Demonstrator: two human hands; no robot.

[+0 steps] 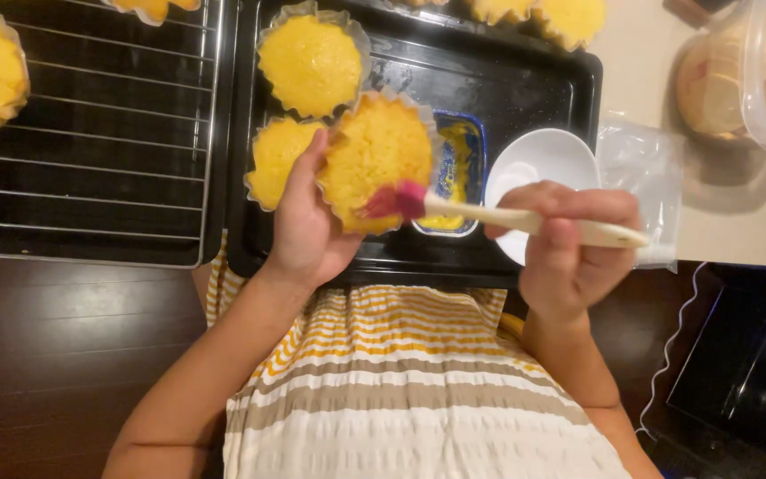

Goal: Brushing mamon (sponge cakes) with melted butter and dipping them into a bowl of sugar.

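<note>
My right hand [569,239] has its grip clamped on a pale-handled pastry brush [507,215]; handle runs roughly level, left to right, red bristles at the left end touching the lower face of the yellow cake [376,160]. My left hand [305,222] has its grip closed on that cake by its crinkled clear liner, thumb on the left edge, cake tilted up toward me, held above the black baking tray [534,84]. So the cake lies left of the brush hand, long axis of the brush pointing straight at it; left hand is the nearer one, already on it. Just behind the cake in the tray: a small blue-rimmed dish [459,173] with yellow liquid, a white bowl [538,160] to its right. Two more cakes sit in the tray to the left, one behind [310,62], one nearer [277,160]. Wire cooling rack [108,151] further left, another cake on its corner. Clear lidded container [746,80] far right on the pale surface [640,53].
</note>
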